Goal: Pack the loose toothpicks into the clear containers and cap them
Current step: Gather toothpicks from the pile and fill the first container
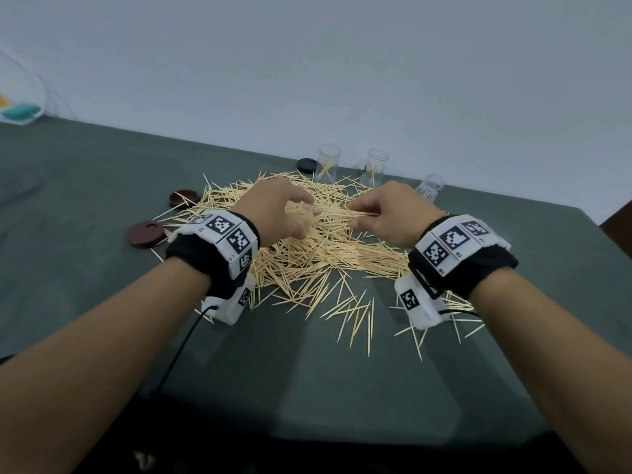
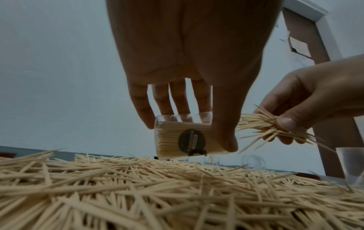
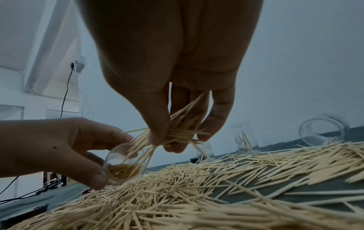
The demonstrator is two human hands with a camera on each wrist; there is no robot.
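Observation:
A big heap of loose toothpicks (image 1: 307, 258) lies on the green table (image 1: 85, 172). My left hand (image 1: 304, 218) grips a clear container (image 2: 187, 140) above the heap. The container lies tilted on its side and is partly filled with toothpicks. It bears a dark oval label. Its open mouth (image 3: 122, 161) faces my right hand (image 1: 359, 217), which pinches a bundle of toothpicks (image 3: 173, 133) with its tips at that mouth. Two upright clear containers (image 1: 328, 164) (image 1: 374, 167) hold a few picks each. A third container (image 1: 431, 186) lies tipped over. Three dark caps (image 1: 306, 164) (image 1: 184, 198) (image 1: 146, 233) lie beside the heap.
The wall runs just behind the containers. The table's right edge (image 1: 581, 213) is near my right wrist. A teal object (image 1: 20, 111) sits at the far left. A black cable (image 1: 184, 340) trails from my left wrist. Scattered toothpicks (image 1: 359, 313) reach toward me.

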